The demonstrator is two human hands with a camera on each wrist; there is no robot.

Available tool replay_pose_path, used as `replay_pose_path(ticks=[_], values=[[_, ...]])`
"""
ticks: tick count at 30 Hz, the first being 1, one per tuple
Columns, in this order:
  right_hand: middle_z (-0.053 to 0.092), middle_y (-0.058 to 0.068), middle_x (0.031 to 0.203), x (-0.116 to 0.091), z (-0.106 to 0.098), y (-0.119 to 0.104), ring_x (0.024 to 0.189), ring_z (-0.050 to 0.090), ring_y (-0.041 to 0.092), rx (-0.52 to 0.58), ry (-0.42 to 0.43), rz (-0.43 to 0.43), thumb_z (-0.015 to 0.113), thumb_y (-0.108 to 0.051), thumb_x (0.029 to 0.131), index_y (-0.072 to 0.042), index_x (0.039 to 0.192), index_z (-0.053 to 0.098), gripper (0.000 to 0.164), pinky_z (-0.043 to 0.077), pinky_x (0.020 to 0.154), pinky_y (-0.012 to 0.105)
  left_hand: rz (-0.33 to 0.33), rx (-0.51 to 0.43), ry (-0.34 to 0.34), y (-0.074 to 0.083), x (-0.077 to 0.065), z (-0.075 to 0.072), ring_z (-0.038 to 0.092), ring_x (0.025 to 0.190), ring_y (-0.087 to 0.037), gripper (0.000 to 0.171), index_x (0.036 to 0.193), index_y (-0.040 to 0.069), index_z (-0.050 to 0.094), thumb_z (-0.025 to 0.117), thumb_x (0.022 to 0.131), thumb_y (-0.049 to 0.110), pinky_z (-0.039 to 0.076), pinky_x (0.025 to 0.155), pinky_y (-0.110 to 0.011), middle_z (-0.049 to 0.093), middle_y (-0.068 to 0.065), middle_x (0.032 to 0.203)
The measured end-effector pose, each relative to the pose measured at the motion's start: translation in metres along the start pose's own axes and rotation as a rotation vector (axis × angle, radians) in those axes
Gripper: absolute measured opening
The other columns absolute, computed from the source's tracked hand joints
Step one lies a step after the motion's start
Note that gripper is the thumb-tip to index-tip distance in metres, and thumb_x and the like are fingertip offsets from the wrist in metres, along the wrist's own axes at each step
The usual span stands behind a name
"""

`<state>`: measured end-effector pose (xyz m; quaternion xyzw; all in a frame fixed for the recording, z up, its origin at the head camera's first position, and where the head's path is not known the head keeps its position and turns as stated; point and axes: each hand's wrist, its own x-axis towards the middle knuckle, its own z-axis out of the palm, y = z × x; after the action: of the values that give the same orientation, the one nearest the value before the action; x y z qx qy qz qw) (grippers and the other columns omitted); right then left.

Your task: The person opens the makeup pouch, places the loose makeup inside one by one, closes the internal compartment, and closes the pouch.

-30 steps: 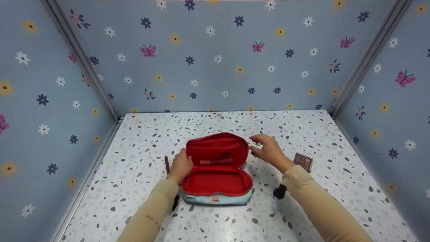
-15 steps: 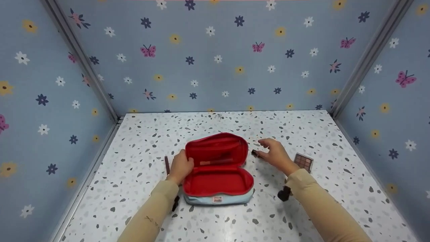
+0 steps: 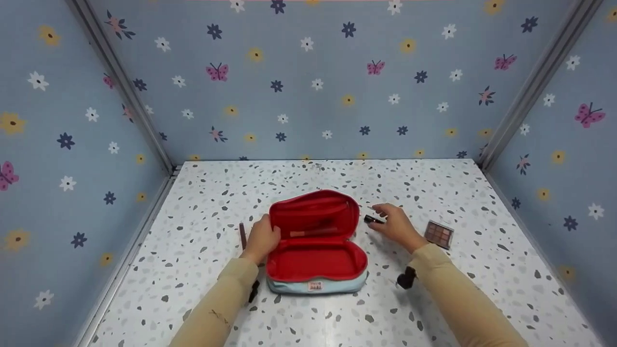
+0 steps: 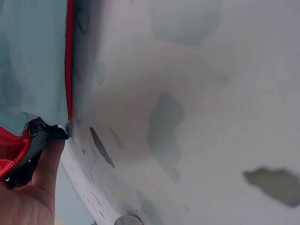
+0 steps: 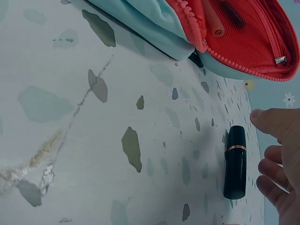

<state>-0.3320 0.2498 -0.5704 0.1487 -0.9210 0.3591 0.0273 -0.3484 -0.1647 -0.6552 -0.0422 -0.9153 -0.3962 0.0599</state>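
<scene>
A light blue pouch with a red lining lies unzipped on the table, its lid raised at the back. Behind mesh in the lid are a pinkish tube and a dark slim stick. My left hand grips the lid's left edge; part of its fingers is hidden in the left wrist view, where the thumb side shows by the zip. Right of the pouch lies a black lipstick tube with a gold ring. My right hand is beside it, fingers loosely bent, apart from it in the right wrist view.
An eyeshadow palette lies to the right of my right hand. A slim brownish stick lies left of the pouch, beside my left hand. Flowered blue walls enclose the speckled white table at the back and sides.
My right hand has drawn back from the lid to the right. The lipstick, hidden a second ago, now shows on the table. My left hand still holds the lid.
</scene>
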Motion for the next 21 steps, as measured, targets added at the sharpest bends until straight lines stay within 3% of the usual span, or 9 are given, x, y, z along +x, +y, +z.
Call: replay_pose_path(ticks=[7,11,15,17,21], values=[[0.069,0.031,0.134,0.004,0.005,0.007,0.124,0.066,0.048,-0.016,-0.061,0.069,0.083,-0.01,0.094,0.01,0.142,0.064,0.056,0.054,0.11,0.06,-0.006,-0.064,-0.008,0.033,-0.017,-0.018,0.072,0.098,-0.035,0.027,0.121,-0.007,0.062,0.055,0.102,0.011,0.061,0.094,-0.052,0.073,-0.025,0.109],[0.074,0.027,0.124,0.006,0.009,0.008,0.115,0.071,0.041,-0.041,-0.103,0.09,0.079,-0.007,0.094,0.01,0.133,0.069,0.043,0.058,0.105,0.056,0.009,-0.085,-0.017,0.04,-0.022,-0.024,0.072,0.101,-0.038,0.026,0.121,-0.008,0.061,0.055,0.102,0.009,0.061,0.095,-0.053,0.072,-0.027,0.11],[0.075,0.02,0.11,0.007,0.013,0.01,0.104,0.071,0.032,-0.056,-0.133,0.105,0.073,-0.003,0.094,0.006,0.12,0.075,0.028,0.059,0.097,0.053,0.043,-0.066,-0.001,0.03,-0.02,-0.02,0.072,0.097,-0.033,0.025,0.119,-0.005,0.062,0.056,0.102,0.013,0.061,0.091,-0.047,0.073,-0.023,0.107],[0.075,0.017,0.106,0.008,0.014,0.011,0.1,0.071,0.03,-0.055,-0.133,0.113,0.071,-0.002,0.094,0.004,0.117,0.077,0.024,0.059,0.095,0.051,0.02,-0.063,-0.009,0.028,-0.019,-0.018,0.072,0.1,-0.031,0.026,0.121,-0.003,0.062,0.056,0.103,0.014,0.061,0.093,-0.049,0.074,-0.021,0.109],[0.075,0.013,0.099,0.007,0.016,0.011,0.095,0.069,0.026,-0.046,-0.12,0.104,0.07,0.001,0.094,0.0,0.112,0.078,0.019,0.058,0.092,0.047,0.011,-0.039,-0.007,0.006,-0.007,-0.004,0.072,0.098,-0.03,0.027,0.121,-0.002,0.063,0.056,0.104,0.017,0.061,0.092,-0.052,0.075,-0.02,0.108]])
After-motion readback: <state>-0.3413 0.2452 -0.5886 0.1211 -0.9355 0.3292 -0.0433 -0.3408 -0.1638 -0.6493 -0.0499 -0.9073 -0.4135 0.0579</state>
